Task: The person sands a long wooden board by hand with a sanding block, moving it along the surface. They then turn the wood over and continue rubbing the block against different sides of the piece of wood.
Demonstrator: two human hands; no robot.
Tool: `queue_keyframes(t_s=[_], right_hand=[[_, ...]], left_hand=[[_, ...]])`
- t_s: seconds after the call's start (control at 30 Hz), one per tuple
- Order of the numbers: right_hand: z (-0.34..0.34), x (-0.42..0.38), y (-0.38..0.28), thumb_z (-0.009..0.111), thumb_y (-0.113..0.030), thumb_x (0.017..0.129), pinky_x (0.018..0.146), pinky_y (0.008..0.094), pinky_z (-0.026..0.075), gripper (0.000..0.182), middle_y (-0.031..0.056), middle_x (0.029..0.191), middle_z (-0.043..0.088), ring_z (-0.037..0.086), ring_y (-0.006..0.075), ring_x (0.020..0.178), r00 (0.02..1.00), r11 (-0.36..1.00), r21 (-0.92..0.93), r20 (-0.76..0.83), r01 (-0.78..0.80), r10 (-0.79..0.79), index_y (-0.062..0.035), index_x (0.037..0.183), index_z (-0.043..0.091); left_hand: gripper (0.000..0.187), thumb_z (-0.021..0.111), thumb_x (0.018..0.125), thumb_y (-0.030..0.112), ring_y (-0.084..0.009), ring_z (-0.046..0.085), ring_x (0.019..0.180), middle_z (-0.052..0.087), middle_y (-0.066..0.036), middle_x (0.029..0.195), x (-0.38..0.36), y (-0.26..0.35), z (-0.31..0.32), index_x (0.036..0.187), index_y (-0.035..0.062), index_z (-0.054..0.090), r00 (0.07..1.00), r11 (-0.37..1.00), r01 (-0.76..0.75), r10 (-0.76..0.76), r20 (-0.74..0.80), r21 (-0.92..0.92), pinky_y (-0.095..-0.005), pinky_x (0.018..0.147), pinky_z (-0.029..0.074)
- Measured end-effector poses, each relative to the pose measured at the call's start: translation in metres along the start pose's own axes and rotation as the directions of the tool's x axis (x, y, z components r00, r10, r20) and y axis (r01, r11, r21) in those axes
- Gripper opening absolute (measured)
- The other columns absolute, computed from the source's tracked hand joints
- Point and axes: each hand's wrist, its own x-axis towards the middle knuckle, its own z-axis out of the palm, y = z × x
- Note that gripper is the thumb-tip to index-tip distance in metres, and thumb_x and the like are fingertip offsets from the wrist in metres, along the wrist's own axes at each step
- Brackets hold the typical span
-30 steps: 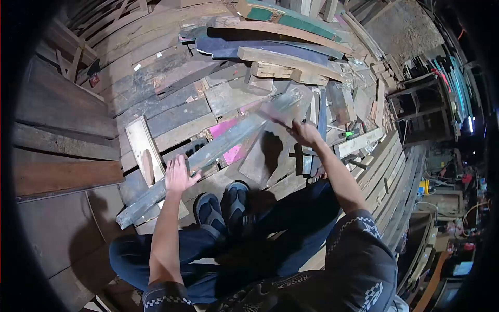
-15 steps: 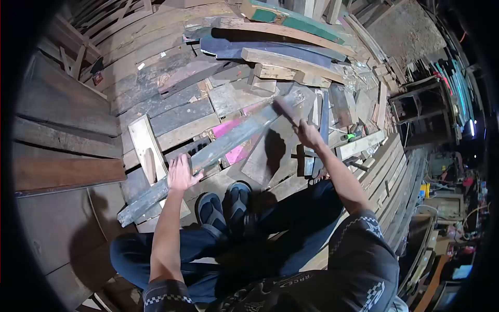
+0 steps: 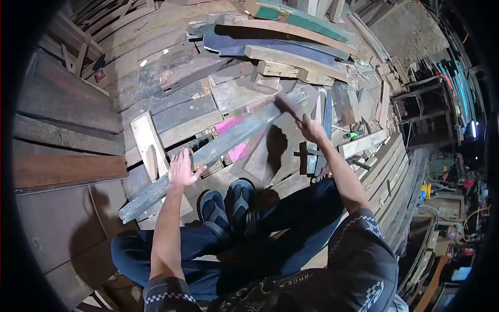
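Note:
A long grey, weathered wooden plank [image 3: 228, 141] lies slantwise in front of me, from lower left to upper right. My left hand [image 3: 182, 167] grips it near its lower end, fingers across the top and thumb out to the side. Closed round a handle, my right hand [image 3: 312, 130] holds a brown, flat-headed tool [image 3: 288, 105] over the plank's far part. That tool is smeared by motion, and I cannot tell its exact kind. A pale narrow board [image 3: 143, 131] passes close to my left hand and under the plank.
Stacked timber, including a dark blue board [image 3: 234, 47] and a green-painted beam [image 3: 312, 27], lies ahead. My sandalled feet [image 3: 240, 203] are just below the plank. A bright green-ended item [image 3: 353, 135] lies at right among offcuts. Dark wooden panels [image 3: 62, 96] stand at left.
My right hand and the tool have shifted slightly, and the tool's angle over the plank differs a little. My left hand keeps its place on the plank. The whole view has moved slightly.

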Motion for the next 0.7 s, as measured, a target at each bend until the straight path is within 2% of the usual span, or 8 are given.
queue_keyframes(t_s=[0.03,0.2,0.33,0.37,0.47,0.5,0.6,0.7], right_hand=[[0.004,0.005,0.007,0.066,-0.034,0.095,0.056,0.0555,0.044,0.037,0.0281,0.068,0.059,0.058,0.0510,0.068,0.998,0.999,-0.020,-0.045,-0.034,0.033,-0.0033,0.094,0.045],[-0.013,0.004,-0.002,0.065,-0.027,0.092,0.066,0.0528,0.047,0.030,0.0273,0.071,0.059,0.061,0.0471,0.073,0.992,0.995,0.098,0.126,-0.021,0.008,0.0015,0.090,0.055],[0.003,0.007,-0.005,0.063,-0.029,0.089,0.076,0.0554,0.052,0.066,0.0357,0.083,0.064,0.065,0.0523,0.086,0.990,0.980,0.140,0.034,-0.143,0.139,-0.0002,0.141,0.037],[0.003,0.005,-0.008,0.060,-0.031,0.091,0.078,0.0573,0.052,0.085,0.0368,0.082,0.064,0.064,0.0551,0.086,0.999,0.996,0.082,-0.041,-0.030,0.034,-0.0128,0.157,0.010],[-0.001,0.003,-0.023,0.058,-0.036,0.094,0.077,0.0604,0.051,0.081,0.0360,0.082,0.065,0.063,0.0566,0.084,0.995,0.995,-0.030,0.008,0.100,-0.099,-0.0244,0.159,0.011],[-0.001,0.004,-0.027,0.054,-0.038,0.098,0.072,0.0635,0.050,0.077,0.0365,0.081,0.064,0.063,0.0564,0.081,0.997,0.999,-0.031,0.076,0.024,-0.021,-0.0327,0.159,0.008],[-0.002,0.002,-0.034,0.052,-0.038,0.099,0.071,0.0641,0.050,0.074,0.0374,0.080,0.063,0.063,0.0568,0.079,0.992,0.998,0.003,0.115,-0.058,0.058,-0.0306,0.159,0.009],[0.003,0.003,-0.027,0.053,-0.034,0.100,0.064,0.0644,0.049,0.070,0.0387,0.087,0.063,0.061,0.0573,0.078,0.998,0.989,0.139,0.024,0.056,-0.060,-0.0286,0.158,0.015]], left_hand=[[0.073,0.076,0.074,0.054,-0.0374,0.058,0.109,0.058,-0.018,0.111,0.001,0.007,-0.010,0.118,0.0050,0.046,0.991,0.997,0.077,-0.076,0.109,-0.002,-0.0491,0.102,0.036],[0.072,0.078,0.072,0.051,-0.0379,0.057,0.105,0.056,-0.018,0.115,0.002,0.011,-0.013,0.116,0.0041,0.046,0.993,0.997,0.073,-0.074,0.091,0.004,-0.0491,0.095,0.038],[0.074,0.076,0.073,0.047,-0.0391,0.054,0.109,0.053,-0.018,0.123,-0.001,0.013,-0.015,0.128,0.0074,0.045,0.997,0.999,0.038,-0.037,0.069,-0.010,-0.0504,0.097,0.037],[0.076,0.075,0.074,0.047,-0.0390,0.053,0.111,0.052,-0.017,0.124,-0.001,0.013,-0.014,0.132,0.0096,0.044,0.999,1.000,-0.001,0.001,0.043,-0.011,-0.0508,0.098,0.037],[0.085,0.070,0.077,0.046,-0.0382,0.053,0.116,0.050,-0.016,0.134,0.000,0.015,-0.014,0.151,0.0257,0.035,0.997,0.999,-0.040,0.039,0.069,0.026,-0.0515,0.102,0.036],[0.086,0.070,0.078,0.046,-0.0381,0.053,0.117,0.050,-0.016,0.135,0.000,0.016,-0.015,0.153,0.0278,0.033,0.995,0.997,-0.057,0.052,0.087,0.057,-0.0513,0.103,0.035],[0.087,0.067,0.080,0.046,-0.0377,0.052,0.119,0.049,-0.014,0.139,0.001,0.019,-0.020,0.157,0.0350,0.028,0.988,0.994,-0.058,0.044,0.151,0.088,-0.0501,0.106,0.034],[0.088,0.068,0.080,0.046,-0.0368,0.053,0.119,0.051,-0.014,0.138,0.002,0.023,-0.024,0.157,0.0346,0.027,0.985,0.990,-0.053,0.031,0.172,0.128,-0.0498,0.106,0.034]])
